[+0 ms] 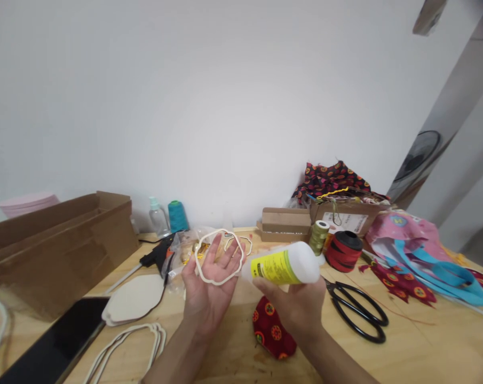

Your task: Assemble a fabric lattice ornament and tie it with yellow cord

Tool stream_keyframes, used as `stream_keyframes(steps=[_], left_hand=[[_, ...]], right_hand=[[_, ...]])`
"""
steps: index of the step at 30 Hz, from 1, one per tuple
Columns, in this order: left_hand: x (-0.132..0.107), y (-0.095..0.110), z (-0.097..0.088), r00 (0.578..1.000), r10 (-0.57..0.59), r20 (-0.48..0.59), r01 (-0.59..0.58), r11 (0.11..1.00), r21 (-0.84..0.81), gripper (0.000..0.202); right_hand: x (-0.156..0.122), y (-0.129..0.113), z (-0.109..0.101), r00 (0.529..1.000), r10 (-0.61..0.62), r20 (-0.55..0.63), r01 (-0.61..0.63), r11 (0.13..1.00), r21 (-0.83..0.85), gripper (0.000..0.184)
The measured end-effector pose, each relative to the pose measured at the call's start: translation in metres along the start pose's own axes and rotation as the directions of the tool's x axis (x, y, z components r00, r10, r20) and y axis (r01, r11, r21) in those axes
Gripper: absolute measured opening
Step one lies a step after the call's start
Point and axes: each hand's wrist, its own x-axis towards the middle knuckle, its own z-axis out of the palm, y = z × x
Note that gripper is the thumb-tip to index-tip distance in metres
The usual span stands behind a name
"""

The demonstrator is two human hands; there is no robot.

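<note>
Resting flat on open, palm-up left hand (209, 290): thin cream scalloped cut-out frame (197, 260). Gripped sideways in closed right hand (301, 306) just beside: white glue bottle with yellow label (283, 265), nozzle toward frame. Likely risks: oversqueezing, smearing palm; tilting palm, dropping frame onto wooden table (425, 341).

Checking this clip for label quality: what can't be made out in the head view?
Head view throughout.
On the glue bottle in the right hand, the label print is too small to read; its tip is blurred, so contact with the cream frame on the left hand is unclear.
Inside of the cardboard box: hidden by its near wall.
The black slab: cut off by the bottom edge.
</note>
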Motion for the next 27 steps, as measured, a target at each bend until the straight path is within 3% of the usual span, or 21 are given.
stream_keyframes(steps=[4,9,13,19,27], left_hand=[[0.0007,0.0003,-0.0031,1.0,-0.003,0.006,0.003,1.0,-0.012,0.056],[0.0016,-0.0007,-0.0053,1.0,-0.01,0.02,0.01,1.0,0.002,0.057],[0.0021,-0.0001,-0.0048,1.0,-0.003,0.021,0.003,1.0,-0.009,0.057],[0.0017,-0.0002,-0.0046,0.999,-0.013,0.034,0.013,1.0,-0.007,0.057],[-0.0009,0.0014,0.0002,0.999,-0.037,0.013,0.037,0.999,-0.002,0.054]], right_hand=[[0.0046,0.0014,-0.0026,0.992,0.026,-0.122,-0.027,1.0,-0.003,0.033],[-0.0001,0.0009,-0.0002,1.0,-0.003,0.019,0.002,0.997,0.076,0.027],[0.0014,0.0043,-0.0027,0.999,-0.021,-0.035,0.02,1.0,-0.024,0.028],[0.0035,0.0072,-0.0045,0.999,-0.036,0.024,0.036,0.999,0.006,0.027],[0.0062,0.0085,-0.0071,0.997,-0.04,-0.062,0.038,0.999,-0.037,0.034]])
